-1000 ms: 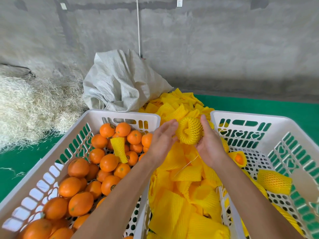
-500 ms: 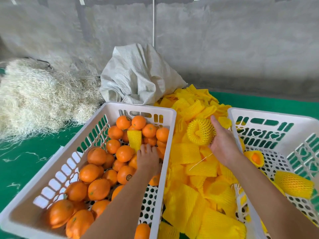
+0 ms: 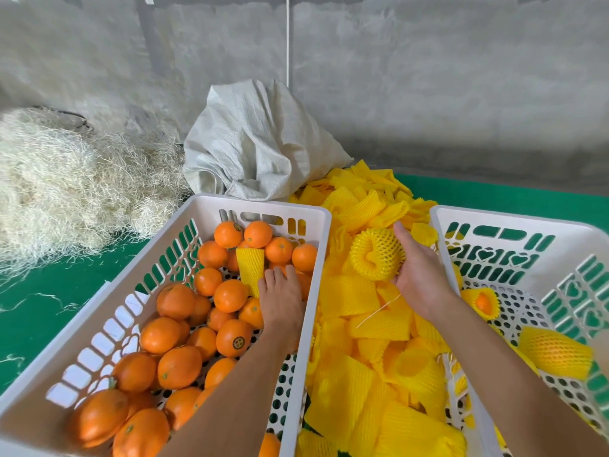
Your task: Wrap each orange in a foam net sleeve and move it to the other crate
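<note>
Right hand [image 3: 420,275] grips the netted orange [image 3: 377,254] over the sleeve pile, just left of the right crate [image 3: 514,222]. Left hand [image 3: 281,296], fingers relaxed, rests on oranges inside the left crate [image 3: 260,206].

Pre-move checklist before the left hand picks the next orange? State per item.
1. Left hand down in the white perforated left crate, over the loose oranges: ok.
2. Orange gripped by left hand: cannot tell, fingers hide it.
3. Right hand holds the yellow foam net sleeve with its mouth stretched open: ok.
4. Stray flat yellow sleeve lies among the oranges at the left fingertips, could get grabbed too: not ok.
5. White right crate has room beside the wrapped oranges: ok.
</note>
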